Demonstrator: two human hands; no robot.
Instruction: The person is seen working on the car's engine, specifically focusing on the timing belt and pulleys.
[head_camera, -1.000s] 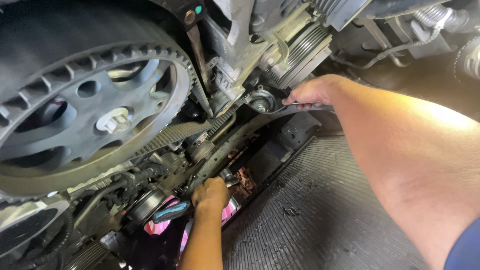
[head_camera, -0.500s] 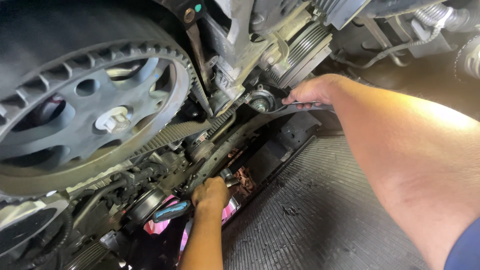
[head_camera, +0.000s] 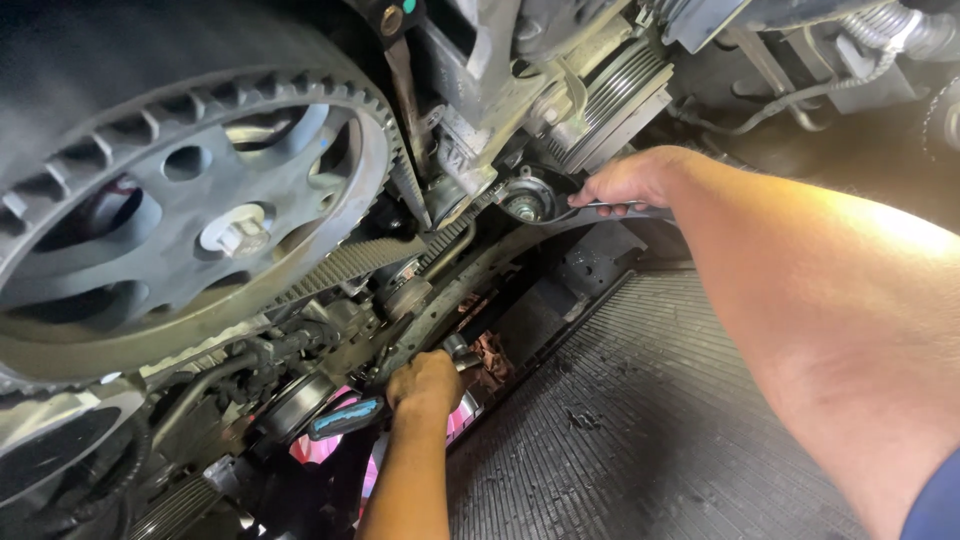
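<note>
- Right hand (head_camera: 628, 182), upper centre of frame, is clamped on a slim silver metal wrench (head_camera: 600, 210) set on the small round tensioner pulley (head_camera: 524, 201).
- Left hand (head_camera: 425, 383), lower centre, grips a blue-handled tool (head_camera: 345, 418).
- Behind, upper left, a large grey toothed sprocket (head_camera: 190, 220) carries the black ribbed belt (head_camera: 345, 262).

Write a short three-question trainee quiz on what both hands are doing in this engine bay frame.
1. True or false: the right hand grips a metal wrench set on the small pulley.
2. What does the left hand hold? A) a blue-handled tool B) a rag C) nothing
3. What wraps the large toothed sprocket?

Key: 1 true; 2 A; 3 the toothed belt.
</note>
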